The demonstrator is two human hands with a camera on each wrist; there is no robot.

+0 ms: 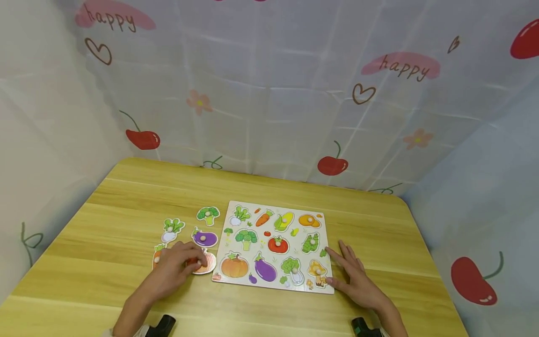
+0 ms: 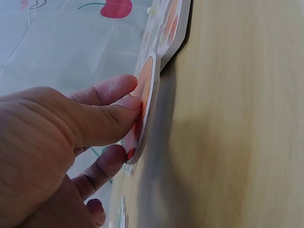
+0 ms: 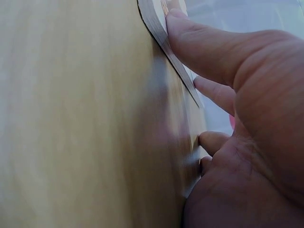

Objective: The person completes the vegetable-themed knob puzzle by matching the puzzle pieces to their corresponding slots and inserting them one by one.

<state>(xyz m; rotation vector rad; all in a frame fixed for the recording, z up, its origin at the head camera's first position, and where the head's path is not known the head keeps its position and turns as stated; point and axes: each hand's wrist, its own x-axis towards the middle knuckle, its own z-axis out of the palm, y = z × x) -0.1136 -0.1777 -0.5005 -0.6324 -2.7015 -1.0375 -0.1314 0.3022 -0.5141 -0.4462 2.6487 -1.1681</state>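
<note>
My left hand [image 1: 174,264] is over an orange pumpkin puzzle piece [image 1: 208,263] just left of the board. In the left wrist view its thumb and fingers pinch the pumpkin piece at its face; the knob is hidden behind them. The piece's edge lies close to the table and near the board's corner. The wooden vegetable puzzle board [image 1: 273,286] lies flat, several knobbed pieces seated in it and other pictures without knobs, such as the pumpkin and eggplant. My right hand [image 1: 355,281] rests at the board's right edge, fingers spread, thumb and a fingertip touching it.
Loose knobbed pieces lie left of the board: a broccoli [image 1: 208,214], an eggplant [image 1: 207,238], a turnip [image 1: 172,230] and a carrot [image 1: 157,252] partly covered by my left hand. The wooden table [image 1: 269,313] meets a printed curtain [image 1: 269,117] behind.
</note>
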